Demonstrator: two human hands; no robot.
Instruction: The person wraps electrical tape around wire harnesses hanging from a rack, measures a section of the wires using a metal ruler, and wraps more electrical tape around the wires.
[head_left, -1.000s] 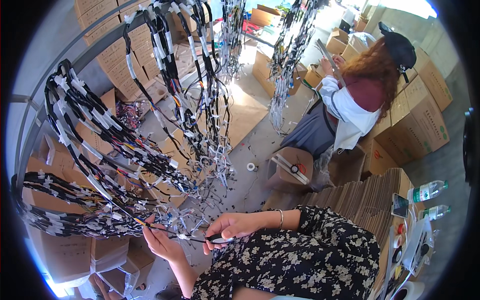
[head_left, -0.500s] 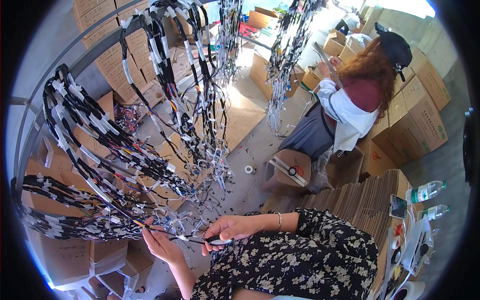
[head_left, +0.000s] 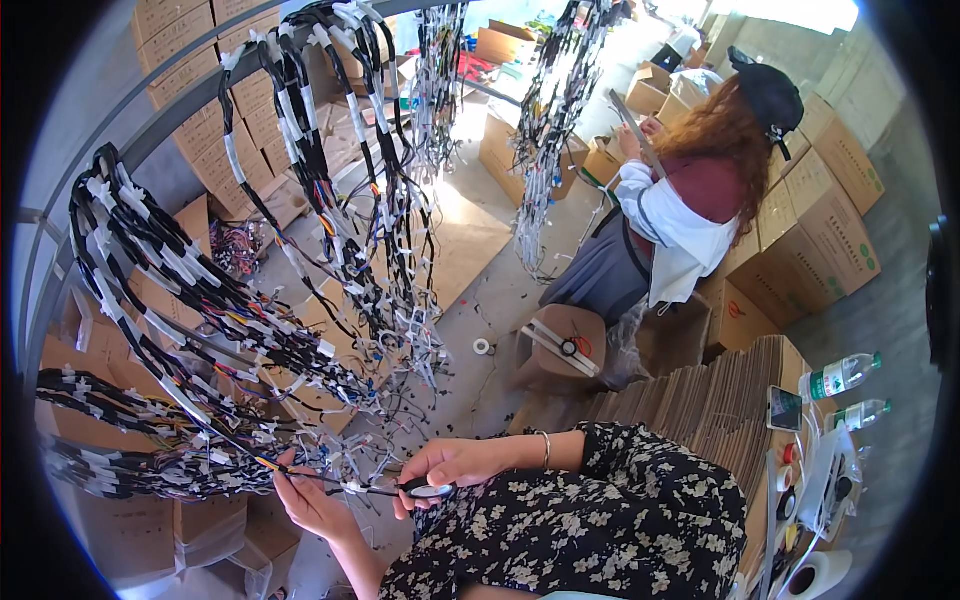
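My left hand (head_left: 318, 508) is closed, its fingers pinching a thin dark branch of a wire harness (head_left: 238, 448) with a yellow-orange patch close to the fingertips. That branch runs up to the harness bundle hanging on the left. In my right hand (head_left: 452, 464) is a small roll of black tape (head_left: 428, 490) with a pale core, gripped between thumb and fingers. A dark strand spans the gap between my hands. White connectors hang just below and beside it. Whether that strand is wire or stretched tape cannot be made out.
Several thick harness bundles (head_left: 300, 110) hang from a metal rail (head_left: 190, 80) ahead and left. A co-worker (head_left: 690, 190) holds a long strip at the right. Stacked flat cardboard (head_left: 680, 400), a phone (head_left: 785, 409) and bottles (head_left: 843, 376) lie at my right. A stool (head_left: 560, 350) stands ahead.
The whole view has shifted slightly, moving the scene a little left. The tape roll has turned in my right hand, showing more of its pale core. My left hand keeps its hold.
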